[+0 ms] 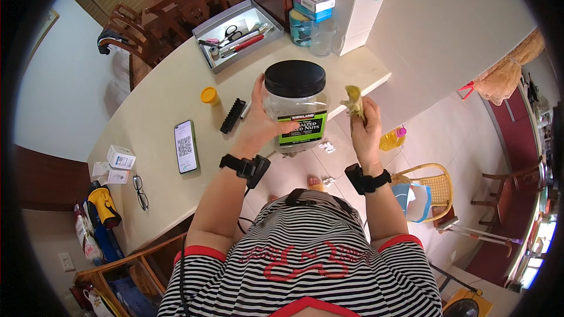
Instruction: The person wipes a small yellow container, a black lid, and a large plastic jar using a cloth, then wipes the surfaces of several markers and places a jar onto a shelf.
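A large clear plastic nut jar [293, 105] with a black screw lid and a green and black label stands upright near the counter's edge. My left hand [262, 125] grips its left side, thumb across the label. To the right of the jar, my right hand [366, 130] holds a crumpled yellowish-green cloth or wrapper [354, 100], its top sticking up above the fingers; its exact kind cannot be told. The lid is on the jar. A black ridged strip [232, 116] and a small yellow-lidded container [210, 95] lie left of the jar on the counter.
The pale counter [154, 92] also bears a phone [186, 146], eyeglasses [140, 192], small white boxes [120, 158] and a grey tray [216, 69] with scissors and pens. Stacked boxes [310, 0] and a clear glass jar [323, 39] stand by the wall. A rattan chair [434, 185] stands right.
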A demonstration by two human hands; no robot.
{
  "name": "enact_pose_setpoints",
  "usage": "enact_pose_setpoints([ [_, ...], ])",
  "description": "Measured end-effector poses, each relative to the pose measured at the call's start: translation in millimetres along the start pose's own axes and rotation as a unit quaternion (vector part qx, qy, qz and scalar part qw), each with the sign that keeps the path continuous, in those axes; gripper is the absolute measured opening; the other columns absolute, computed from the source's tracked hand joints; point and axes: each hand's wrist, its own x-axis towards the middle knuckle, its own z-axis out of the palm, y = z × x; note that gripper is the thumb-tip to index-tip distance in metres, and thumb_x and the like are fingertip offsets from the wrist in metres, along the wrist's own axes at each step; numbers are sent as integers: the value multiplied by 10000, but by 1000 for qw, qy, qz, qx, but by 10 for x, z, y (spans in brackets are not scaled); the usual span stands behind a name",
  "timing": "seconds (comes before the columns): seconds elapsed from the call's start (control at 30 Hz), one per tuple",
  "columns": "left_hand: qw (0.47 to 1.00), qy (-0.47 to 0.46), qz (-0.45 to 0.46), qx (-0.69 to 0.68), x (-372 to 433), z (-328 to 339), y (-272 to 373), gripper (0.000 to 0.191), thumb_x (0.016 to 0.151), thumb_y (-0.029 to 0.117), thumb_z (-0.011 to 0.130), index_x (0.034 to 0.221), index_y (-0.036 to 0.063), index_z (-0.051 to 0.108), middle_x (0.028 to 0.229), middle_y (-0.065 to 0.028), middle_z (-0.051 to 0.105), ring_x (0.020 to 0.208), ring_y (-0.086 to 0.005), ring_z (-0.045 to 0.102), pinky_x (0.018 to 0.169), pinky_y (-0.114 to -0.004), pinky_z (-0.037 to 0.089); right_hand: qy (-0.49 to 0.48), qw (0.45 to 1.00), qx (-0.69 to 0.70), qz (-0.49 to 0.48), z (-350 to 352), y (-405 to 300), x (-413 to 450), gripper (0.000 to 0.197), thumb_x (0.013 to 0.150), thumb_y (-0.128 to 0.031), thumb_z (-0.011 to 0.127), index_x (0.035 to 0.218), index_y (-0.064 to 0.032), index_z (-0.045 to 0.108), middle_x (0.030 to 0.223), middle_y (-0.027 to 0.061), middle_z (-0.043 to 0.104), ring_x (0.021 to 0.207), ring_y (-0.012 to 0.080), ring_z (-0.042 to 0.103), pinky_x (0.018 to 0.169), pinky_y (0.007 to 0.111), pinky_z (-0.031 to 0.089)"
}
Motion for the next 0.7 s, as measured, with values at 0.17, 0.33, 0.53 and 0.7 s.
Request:
enact_pose_setpoints([
  [0.17,997,25,-4,-68,27,161,4,1211,522,-4,808,1432,103,16,1387,-136,306,1260,-252,349,1047,-364,309,-19,994,-76,-72,370,-313,156,391,765,99,468,1152,51,490,1190,199,465,1050,380,468,927,382,389],
  [0.33,997,63,37,16,33,239,17,1182,525,30,808,1417,78,34,1341,-173,328,1229,-306,369,1025,-384,334,25,979,-151,-137,418,-513,-38,455,682,145,481,1121,26,493,1191,198,462,1044,380,449,919,402,379],
  [0.53,879,236,127,395,66,320,166,1161,475,230,863,1388,75,163,1304,-197,325,1222,-370,319,971,-501,248,-5,979,-57,-193,540,-575,-95,506,669,179,492,1135,-16,516,1193,177,450,1071,351,440,917,383,379],
  [0.7,892,190,87,400,-38,279,123,1189,454,312,860,1391,87,163,1316,-187,319,1253,-352,283,982,-526,196,-2,966,-122,-227,600,-584,-23,550,681,157,513,1193,-42,503,1214,178,439,1083,353,419,944,388,355],
])
